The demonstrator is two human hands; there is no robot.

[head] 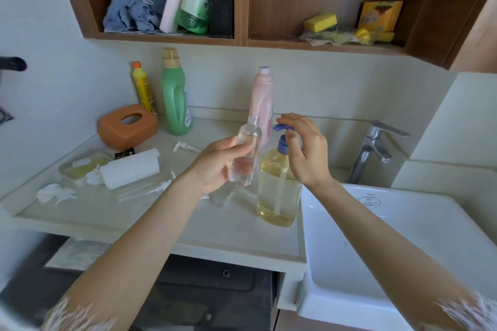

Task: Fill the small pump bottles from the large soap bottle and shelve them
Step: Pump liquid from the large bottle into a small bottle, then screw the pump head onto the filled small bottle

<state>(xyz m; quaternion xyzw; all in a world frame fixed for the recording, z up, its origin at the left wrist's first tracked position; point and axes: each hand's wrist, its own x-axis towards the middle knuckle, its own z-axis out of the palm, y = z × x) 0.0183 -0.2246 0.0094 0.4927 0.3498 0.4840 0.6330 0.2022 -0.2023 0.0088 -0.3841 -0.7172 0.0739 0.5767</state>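
A large clear bottle of yellow soap (278, 191) with a blue pump head (282, 137) stands on the counter beside the sink. My right hand (306, 153) hovers over the pump, fingertips on its blue nozzle. My left hand (217, 166) grips a small clear bottle (246, 153) without a cap, held upright just left of the pump spout. Another small clear bottle (223, 196) lies on the counter below it. Two loose white pump tops lie on the counter, one pump top (185, 147) further back and the other pump top (153, 191) nearer.
A white sink (403, 239) with a chrome tap (376, 148) is at the right. On the counter (134, 217) stand green (176, 99), yellow (142, 87) and pink bottles (262, 105), an orange tissue box (127, 126), a paper roll (130, 169). Wooden shelves (242, 40) above hold cloth, sponges.
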